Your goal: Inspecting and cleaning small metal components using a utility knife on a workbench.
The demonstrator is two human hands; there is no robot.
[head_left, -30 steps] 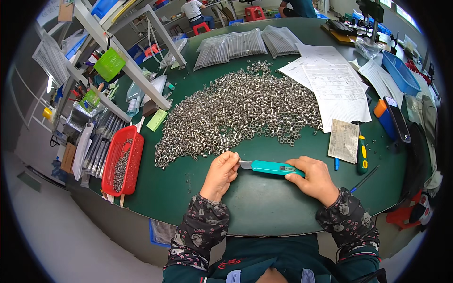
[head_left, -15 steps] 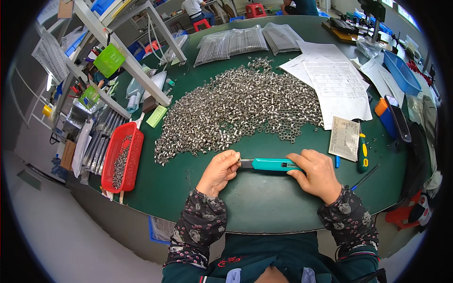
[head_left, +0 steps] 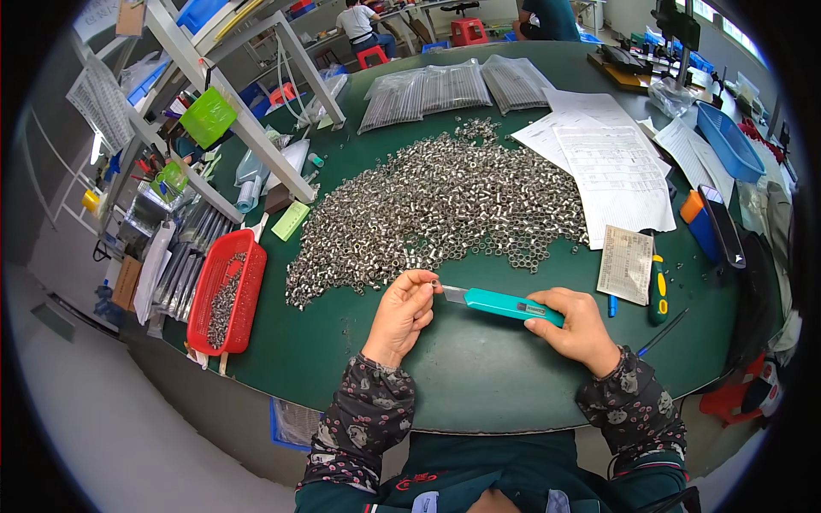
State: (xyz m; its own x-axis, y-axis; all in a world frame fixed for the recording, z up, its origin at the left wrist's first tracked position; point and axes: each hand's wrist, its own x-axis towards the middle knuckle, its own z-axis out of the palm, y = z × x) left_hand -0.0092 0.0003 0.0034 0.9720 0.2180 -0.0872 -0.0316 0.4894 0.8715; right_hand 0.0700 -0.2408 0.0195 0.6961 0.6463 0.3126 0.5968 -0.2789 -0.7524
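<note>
My right hand [head_left: 575, 325] is closed round the rear of a teal utility knife [head_left: 505, 305]. Its bare blade points left, with the tip beside the fingers of my left hand [head_left: 402, 315]. Those left fingers are pinched on a small metal ring [head_left: 436, 284], mostly hidden by the fingertips. Both hands are above the near part of the green table. Just beyond them spreads a wide heap of small metal rings [head_left: 436, 205].
At left stands a red basket [head_left: 259, 282] with more rings, near a green-yellow block [head_left: 291, 221]. Bagged metal tubes [head_left: 453, 90] lie at the back. Papers [head_left: 616, 171], a card [head_left: 625, 265], a yellow-green screwdriver [head_left: 658, 291] and a phone [head_left: 723, 227] are on the right. A shelf frame [head_left: 256, 137] rises at left.
The knife has tilted, its handle end now lower and its blade angled up toward the left fingers. My right hand has dropped slightly. The whole view has shifted a little downward.
</note>
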